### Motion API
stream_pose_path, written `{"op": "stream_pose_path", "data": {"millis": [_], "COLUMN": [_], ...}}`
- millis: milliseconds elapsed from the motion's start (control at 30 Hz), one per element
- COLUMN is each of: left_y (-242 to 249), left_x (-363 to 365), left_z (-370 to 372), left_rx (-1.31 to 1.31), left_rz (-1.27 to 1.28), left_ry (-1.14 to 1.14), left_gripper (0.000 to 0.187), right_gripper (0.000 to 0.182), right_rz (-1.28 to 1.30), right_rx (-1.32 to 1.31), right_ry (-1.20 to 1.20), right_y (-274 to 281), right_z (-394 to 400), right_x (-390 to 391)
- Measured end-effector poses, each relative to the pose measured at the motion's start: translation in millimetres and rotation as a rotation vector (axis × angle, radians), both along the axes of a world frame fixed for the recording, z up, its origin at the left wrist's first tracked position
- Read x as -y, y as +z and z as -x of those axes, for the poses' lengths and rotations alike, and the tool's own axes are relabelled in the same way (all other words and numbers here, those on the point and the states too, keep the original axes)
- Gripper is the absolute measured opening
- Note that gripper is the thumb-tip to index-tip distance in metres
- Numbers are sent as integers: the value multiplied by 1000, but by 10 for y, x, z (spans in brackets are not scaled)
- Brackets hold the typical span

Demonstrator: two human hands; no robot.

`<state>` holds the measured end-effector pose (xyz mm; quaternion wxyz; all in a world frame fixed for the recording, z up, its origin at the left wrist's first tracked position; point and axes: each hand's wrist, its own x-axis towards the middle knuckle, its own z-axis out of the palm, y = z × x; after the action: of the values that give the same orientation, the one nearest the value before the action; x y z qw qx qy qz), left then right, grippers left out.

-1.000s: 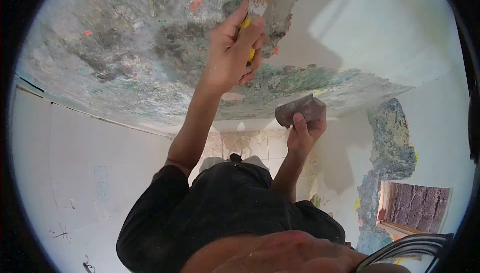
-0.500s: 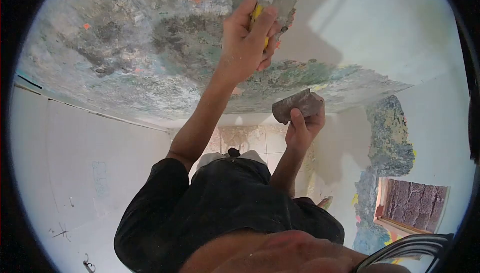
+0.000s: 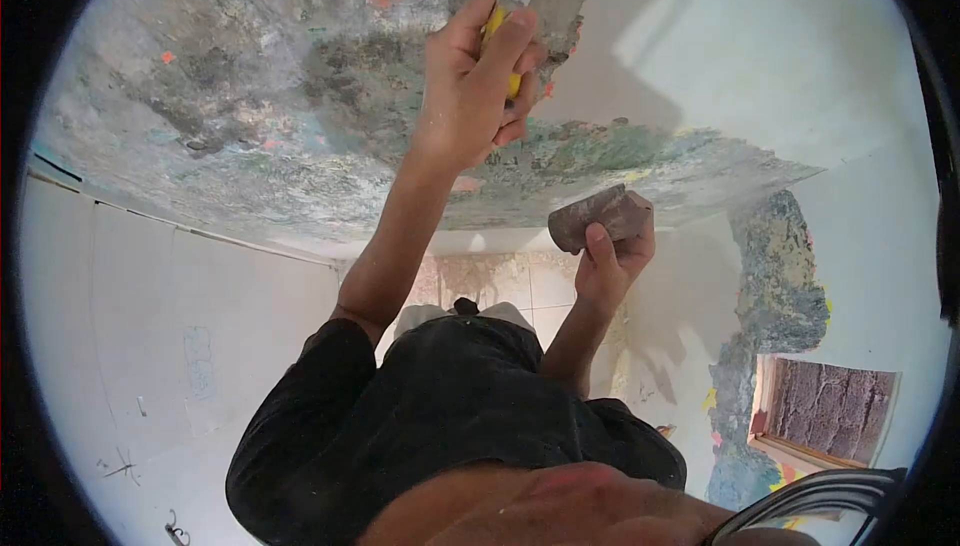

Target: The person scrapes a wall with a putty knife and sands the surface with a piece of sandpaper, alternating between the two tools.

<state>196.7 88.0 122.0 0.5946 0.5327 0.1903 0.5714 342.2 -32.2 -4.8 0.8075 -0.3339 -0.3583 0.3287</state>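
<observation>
My left hand (image 3: 470, 86) is raised to the wall, fingers wrapped round the yellow handle of a putty knife (image 3: 495, 26). Its blade lies against the wall surface beside a strip of smooth grey filler (image 3: 562, 1) with a ragged edge. Lower and to the right, my right hand (image 3: 618, 261) grips a grimy brown, curved piece (image 3: 588, 221) like a short cut-off tube, thumb on its near side. What is inside that piece is hidden.
The stripped wall (image 3: 250, 76) shows mottled grey, green and orange patches; white coating (image 3: 780, 56) adjoins it at right. A small framed opening (image 3: 835, 411) is at lower right. Pale floor tiles (image 3: 550, 286) lie below, near my feet. Cables (image 3: 820, 501) curve past the bottom right.
My left hand with the putty knife has shifted left and slightly down along the wall. The right hand and the brown piece have moved only slightly right and down.
</observation>
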Motion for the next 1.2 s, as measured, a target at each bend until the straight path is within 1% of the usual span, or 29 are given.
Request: {"op": "stream_pose_path", "data": {"millis": [67,133,167,233,333,467,533,633,667,733,767,867,967,1033,1100,1167,1200], "left_y": [-113,22,44,29,-11,65,-92,54,95,11,-22,-27,35,-87,30,144,90], "left_x": [33,7,50,58,45,114,113,55,69,101,118,96,151,145,77,86,86], "left_z": [40,13,0,-34,-5,-72,12,-58,-79,-53,-43,-2,-57,16,9,-30,-9], "left_rx": [-4,-34,-48,-16,16,18,29,-11,-27,-24,-24,-21,36,27,8,-7,-8], "left_rz": [-39,-17,19,9,22,76,53,16,20,49,60,13,82,33,-30,-23,-16], "left_ry": [23,48,61,29,17,30,31,42,59,48,41,18,-4,31,38,47,50], "left_gripper": [13,13,14,13,11,9,9,9,9,9,10,9,9,9,9,10,10], "right_gripper": [52,53,53,53,53,51,51,49,49,49,49,50,50,50,50,50,50], "right_rz": [3,-3,23,65,-3,53,30,37,56,77,19,12,49,45,32,91,50], "right_rx": [-2,5,-4,-12,-36,-6,-11,29,31,38,10,21,-6,-10,-12,5,14], "right_ry": [-12,-46,-29,11,5,-28,-38,-51,-29,17,18,-47,1,22,22,30,7], "right_y": [-7,-87,-131,-162,9,-66,12,-43,-64,-66,6,-30,-34,-37,-4,21,17], "right_z": [-15,-30,-41,-82,-17,-54,-31,-41,-38,-57,-20,-20,-12,-9,12,26,25], "right_x": [33,-17,9,-5,69,35,55,33,62,55,60,2,9,94,18,53,45]}}
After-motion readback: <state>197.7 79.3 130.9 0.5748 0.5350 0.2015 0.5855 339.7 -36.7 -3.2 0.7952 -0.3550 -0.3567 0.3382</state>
